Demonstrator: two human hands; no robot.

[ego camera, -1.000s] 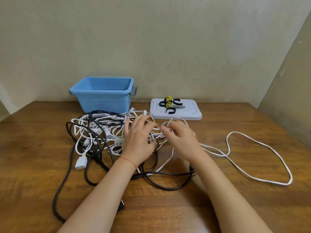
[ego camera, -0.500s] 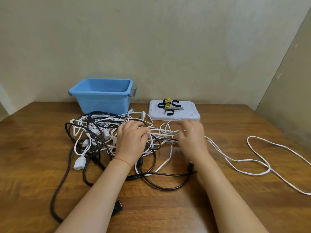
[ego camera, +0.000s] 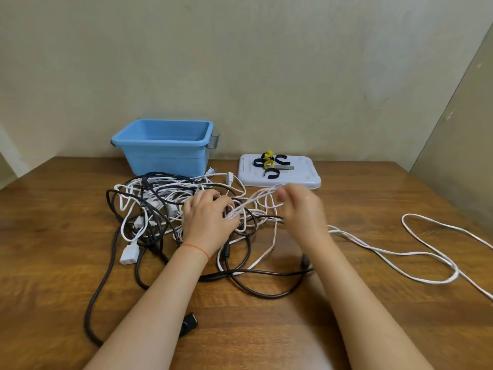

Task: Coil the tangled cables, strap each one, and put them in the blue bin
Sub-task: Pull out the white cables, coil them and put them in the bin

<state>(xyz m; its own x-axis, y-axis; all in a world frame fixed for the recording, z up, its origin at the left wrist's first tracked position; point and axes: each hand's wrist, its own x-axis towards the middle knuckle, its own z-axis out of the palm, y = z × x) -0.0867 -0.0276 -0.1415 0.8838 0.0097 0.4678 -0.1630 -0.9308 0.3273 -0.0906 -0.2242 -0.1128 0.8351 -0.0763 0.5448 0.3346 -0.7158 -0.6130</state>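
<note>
Head view: the step in hand looks like freeing one white cable [ego camera: 394,253] from the tangle [ego camera: 165,206] before any coiling can start. To do it well, I would keep the left hand [ego camera: 210,217] pinning the pile against the surface [ego camera: 373,329] while the right hand [ego camera: 301,206] draws the strands out to the right in short pulls, feeding slack rather than yanking, since a hard tug would likely tighten the knots with the dark cable [ego camera: 253,284]. Following the loose length already lying out to the right should lead to its end.

The left hand lies palm down on the middle of the tangle, its grip curled, and thumb and fingers seem to pinch a bunch of white strands at its right edge. The right hand is raised just beside it, blurred; its grip looks curled round white strands that run down to the left hand, though how tightly I cannot tell. Both forearms reach in from the near edge.

The blue bin [ego camera: 149,153] stands behind the tangle against the wall, nothing visible inside. The straps [ego camera: 270,166] sit on a white lid [ego camera: 306,177] right of it, untouched
</note>
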